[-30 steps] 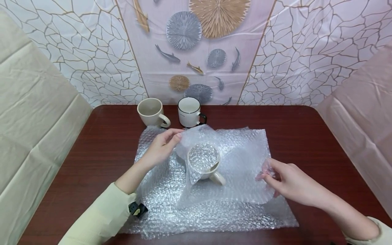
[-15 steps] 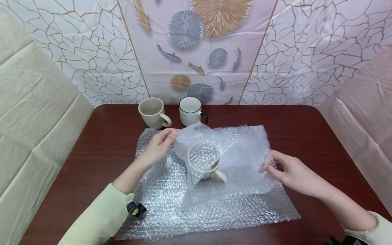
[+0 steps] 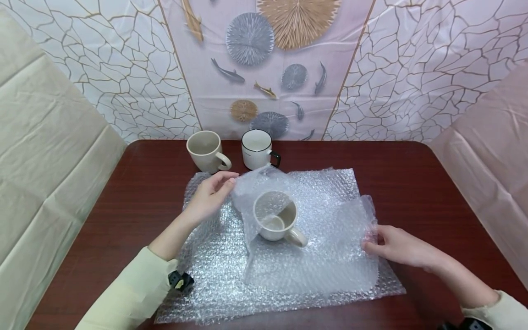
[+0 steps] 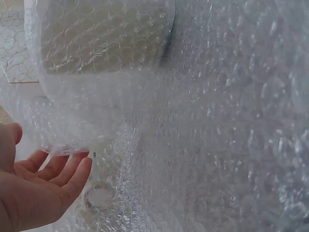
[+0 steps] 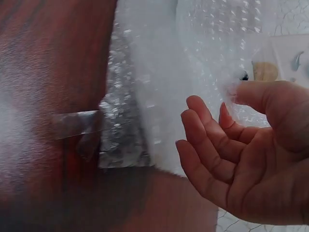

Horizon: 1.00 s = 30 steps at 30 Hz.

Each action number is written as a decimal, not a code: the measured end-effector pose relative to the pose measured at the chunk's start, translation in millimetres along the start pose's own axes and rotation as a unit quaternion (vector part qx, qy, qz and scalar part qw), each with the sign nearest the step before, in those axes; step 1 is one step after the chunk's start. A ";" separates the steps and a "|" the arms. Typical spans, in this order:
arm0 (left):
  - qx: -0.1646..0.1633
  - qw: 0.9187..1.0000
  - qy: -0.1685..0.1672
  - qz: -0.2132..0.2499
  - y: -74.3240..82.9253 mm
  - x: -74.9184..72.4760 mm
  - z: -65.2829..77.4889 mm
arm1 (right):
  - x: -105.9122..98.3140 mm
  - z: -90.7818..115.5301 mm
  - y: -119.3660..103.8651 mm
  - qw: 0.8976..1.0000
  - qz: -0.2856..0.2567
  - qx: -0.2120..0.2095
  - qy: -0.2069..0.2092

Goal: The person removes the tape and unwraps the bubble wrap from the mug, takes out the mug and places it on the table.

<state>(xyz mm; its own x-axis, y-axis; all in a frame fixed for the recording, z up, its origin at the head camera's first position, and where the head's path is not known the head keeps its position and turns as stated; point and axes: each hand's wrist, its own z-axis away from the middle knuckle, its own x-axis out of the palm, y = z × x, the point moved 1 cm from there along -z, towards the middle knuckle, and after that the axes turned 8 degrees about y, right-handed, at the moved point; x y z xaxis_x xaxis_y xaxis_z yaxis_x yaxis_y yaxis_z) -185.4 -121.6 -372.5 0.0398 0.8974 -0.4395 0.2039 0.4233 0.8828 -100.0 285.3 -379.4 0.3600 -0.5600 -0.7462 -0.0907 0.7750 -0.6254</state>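
Observation:
A cream mug (image 3: 275, 224) stands on bubble wrap near the middle of the table, its handle toward the front right. One sheet of bubble wrap (image 3: 313, 270) lies under the mug, and a flap of it covers part of the mouth. My left hand (image 3: 209, 197) holds the flap's edge at the mug's far left; in the left wrist view its fingertips (image 4: 83, 162) meet that edge. At the right, my right hand (image 3: 402, 245) pinches the sheet's raised side between thumb and index finger, the other fingers loosely bent in the right wrist view.
A larger bubble wrap sheet (image 3: 214, 275) is spread beneath on the dark red table (image 3: 429, 192). Behind it stand a beige mug (image 3: 204, 153) and a white mug (image 3: 255, 153) with black rim and handle. Clear tape (image 5: 75, 123) sticks out beside the wrap in the right wrist view.
My right hand has moved outward and lower, drawing the sheet's right side away from the mug. More of the mug's inside shows. My left hand has shifted slightly left, still holding the flap.

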 end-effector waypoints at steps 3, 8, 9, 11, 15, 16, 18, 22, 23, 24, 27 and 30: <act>0.000 1.000 0.009 0.005 -0.6 -2.0 -0.1 | 4.0 2.5 6.0 1.000 0.004 0.023 -0.010; -0.002 1.000 0.029 0.002 0.6 -8.9 0.7 | 9.9 5.5 12.4 0.999 0.025 0.045 -0.006; -0.002 0.999 0.034 -0.006 1.1 -10.5 1.0 | 11.0 6.0 13.4 0.999 0.027 0.046 -0.004; -0.004 0.999 0.042 -0.013 2.3 -13.6 1.6 | 12.7 6.6 15.0 0.999 0.029 0.042 0.003; 0.000 0.998 0.052 -0.023 3.5 -19.0 3.6 | 13.7 7.6 18.8 0.999 0.020 0.041 0.001; 0.002 0.998 0.053 -0.022 4.1 -20.4 4.2 | 13.0 8.1 19.1 0.999 0.013 0.043 -0.002; 0.012 0.998 0.057 -0.025 5.8 -23.1 5.8 | 10.9 9.0 19.3 0.999 0.004 0.039 -0.004; 0.033 0.997 0.068 -0.028 10.7 -27.2 9.3 | 4.4 10.5 14.4 1.000 0.005 0.015 0.025; 0.039 0.996 0.070 -0.028 12.3 -27.7 10.4 | 2.6 10.7 12.5 0.999 0.012 0.006 0.038; 0.044 0.996 0.072 -0.030 13.8 -28.0 11.7 | 0.6 10.7 9.9 0.999 0.019 0.000 0.049; 0.068 0.994 0.071 -0.037 19.6 -27.1 16.4 | -5.0 11.1 1.0 0.996 0.039 -0.003 0.075; 0.106 0.991 0.069 -0.050 26.8 -24.2 21.6 | -11.3 11.5 -8.5 0.994 0.055 0.004 0.094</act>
<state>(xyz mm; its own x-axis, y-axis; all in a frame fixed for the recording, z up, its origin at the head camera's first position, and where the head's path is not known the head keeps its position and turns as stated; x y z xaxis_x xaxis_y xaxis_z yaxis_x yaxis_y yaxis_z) -159.7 -134.6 -341.8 -0.1224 0.8674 -0.4824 0.4008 0.4878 0.7755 -92.6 288.4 -363.0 0.1691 -0.5157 -0.8399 -0.1130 0.8364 -0.5363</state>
